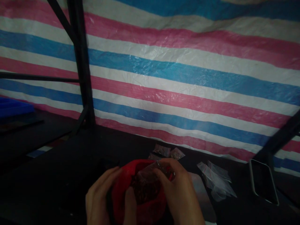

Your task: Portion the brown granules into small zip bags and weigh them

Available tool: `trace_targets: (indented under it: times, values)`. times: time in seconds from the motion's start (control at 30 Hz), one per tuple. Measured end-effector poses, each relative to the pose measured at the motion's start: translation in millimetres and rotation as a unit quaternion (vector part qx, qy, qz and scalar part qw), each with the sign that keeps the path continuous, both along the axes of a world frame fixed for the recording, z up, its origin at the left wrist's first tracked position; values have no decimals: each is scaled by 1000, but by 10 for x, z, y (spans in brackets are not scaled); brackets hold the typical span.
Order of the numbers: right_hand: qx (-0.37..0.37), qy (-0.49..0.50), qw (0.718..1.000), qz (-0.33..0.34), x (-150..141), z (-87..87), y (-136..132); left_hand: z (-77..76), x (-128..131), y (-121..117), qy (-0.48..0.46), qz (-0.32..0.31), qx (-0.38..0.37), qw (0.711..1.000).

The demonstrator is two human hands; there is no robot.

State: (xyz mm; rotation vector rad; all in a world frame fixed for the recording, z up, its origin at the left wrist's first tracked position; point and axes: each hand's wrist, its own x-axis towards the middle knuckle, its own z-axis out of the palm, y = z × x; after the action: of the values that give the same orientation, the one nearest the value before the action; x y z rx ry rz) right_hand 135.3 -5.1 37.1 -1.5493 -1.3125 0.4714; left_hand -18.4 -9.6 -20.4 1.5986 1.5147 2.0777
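A red bag (142,209) full of small dark pieces sits at the bottom centre on a dark table. My left hand (99,198) cups the bag's left side, thumb pressed against its front. My right hand (179,193) grips the bag's right rim and pinches a small clear plastic bag (150,170) over the opening. Both hands have their fingers curled closed.
Two small filled clear bags (167,151) lie just behind the red bag. A pile of empty clear bags (217,179) lies to the right, and a phone (263,182) beyond it. A striped tarp (187,72) hangs behind, crossed by a black metal post (81,62).
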Motion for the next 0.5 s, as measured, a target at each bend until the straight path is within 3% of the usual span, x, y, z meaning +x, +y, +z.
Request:
trace_targets:
  times: [0.07, 0.13, 0.27, 0.37, 0.5]
  values:
    - [16, -25, 999, -15, -38, 42, 18, -50, -77, 77, 65, 26, -25, 997]
    - [26, -37, 999, -22, -61, 84, 43, -61, -114, 142, 52, -23, -92, 994]
    - [54, -40, 997, -36, -70, 107, 84, 32, -96, 208, -125, -186, -240, 945]
    - [58, -29, 997, -29, -57, 94, 89, 135, -79, 229, -257, -200, -270, 906]
    - [86, -23, 995, -39, -41, 99, 76, 205, -85, 255, -344, -199, -240, 886]
